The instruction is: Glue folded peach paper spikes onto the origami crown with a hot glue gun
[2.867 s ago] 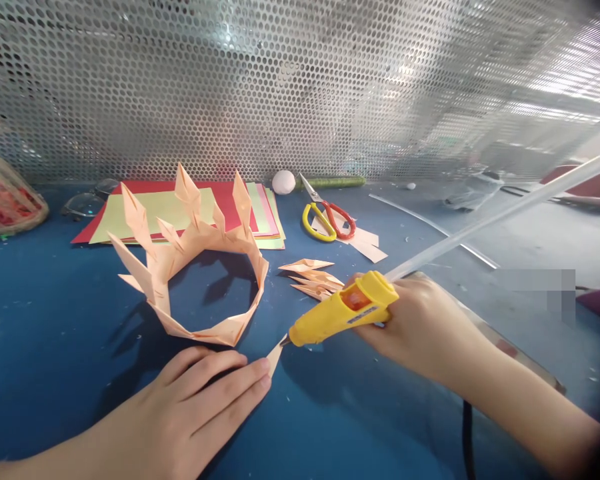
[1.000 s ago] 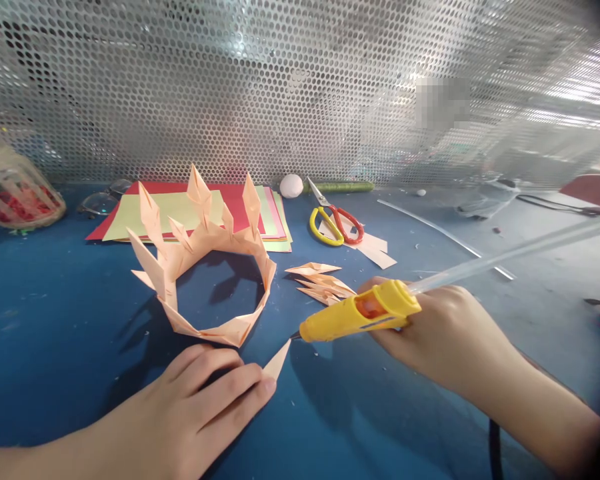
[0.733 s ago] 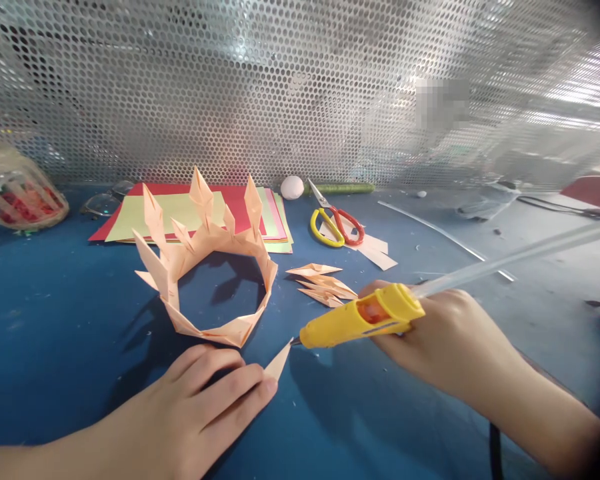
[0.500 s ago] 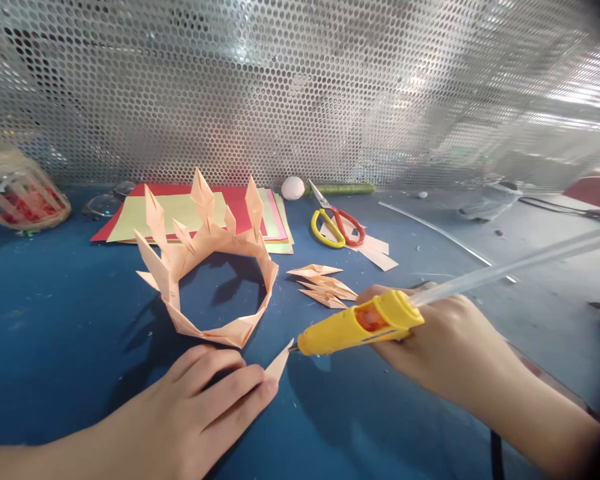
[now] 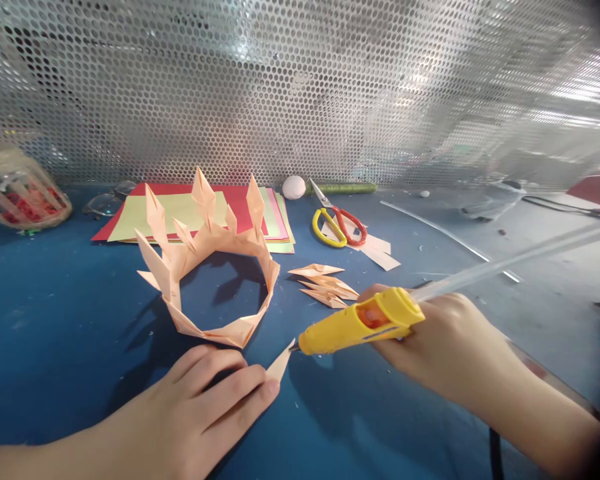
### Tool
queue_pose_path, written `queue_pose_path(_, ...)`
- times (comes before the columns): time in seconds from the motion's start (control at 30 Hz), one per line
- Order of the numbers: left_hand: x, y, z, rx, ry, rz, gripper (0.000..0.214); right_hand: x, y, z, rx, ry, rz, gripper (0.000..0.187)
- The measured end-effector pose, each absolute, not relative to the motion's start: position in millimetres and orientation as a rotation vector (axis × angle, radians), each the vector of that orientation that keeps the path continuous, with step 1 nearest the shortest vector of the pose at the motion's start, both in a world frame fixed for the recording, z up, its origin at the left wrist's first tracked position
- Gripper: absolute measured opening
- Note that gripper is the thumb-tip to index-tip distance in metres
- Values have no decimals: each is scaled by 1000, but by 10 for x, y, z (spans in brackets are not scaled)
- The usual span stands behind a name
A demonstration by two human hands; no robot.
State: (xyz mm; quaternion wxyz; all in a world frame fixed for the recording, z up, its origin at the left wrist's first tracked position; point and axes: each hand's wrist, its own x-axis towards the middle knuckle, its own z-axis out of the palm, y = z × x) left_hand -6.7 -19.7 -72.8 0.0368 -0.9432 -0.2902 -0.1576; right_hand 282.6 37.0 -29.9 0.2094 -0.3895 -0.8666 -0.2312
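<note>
My left hand (image 5: 205, 407) is closed on a small folded paper piece (image 5: 281, 363), whose pointed end sticks out past the fingertips. In my right hand (image 5: 440, 347) is a yellow hot glue gun (image 5: 350, 327), its dark nozzle at the tip of that paper piece. A clear glue stick (image 5: 510, 260) runs out of the back of the gun. Just beyond my left hand stands a peach paper crown (image 5: 225, 330), a folded ring with upright pointed pieces on its far and left sides. Several folded paper points (image 5: 325, 283) lie to the crown's right.
Coloured paper sheets (image 5: 125, 217) lie behind the crown. Scissors (image 5: 337, 227) rest on paper scraps (image 5: 380, 250). A jar (image 5: 25, 193) stands far left, a white ball (image 5: 294, 188) at the back. A perforated metal screen (image 5: 280, 87) closes off the far edge.
Almost nothing differs. The whole view has shifted very slightly; both hands, the glue gun and the paper piece keep the same places relative to each other.
</note>
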Motion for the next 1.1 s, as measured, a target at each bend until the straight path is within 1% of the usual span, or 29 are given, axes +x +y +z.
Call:
queue_pose_path(0.3, -73, -209, -635, -2968, -901, -356, 59, 2829, 358, -340, -1067, -2396, -654, 37)
queue_pose_path(0.53, -89, -186, -666, -2954, -830, -409, 59, 2821, 354, -328, -1054, -2391, -698, 39)
queue_pose_path(0.67, -96, -181, -642, -2980, -807, -352, 60, 2796, 351, -319, -1051, -2390, -691, 39)
queue_pose_path(1.1, -83, -188, -599, -2959, -797, -349, 58, 2815, 358, -319, -1083, -2400, -696, 35)
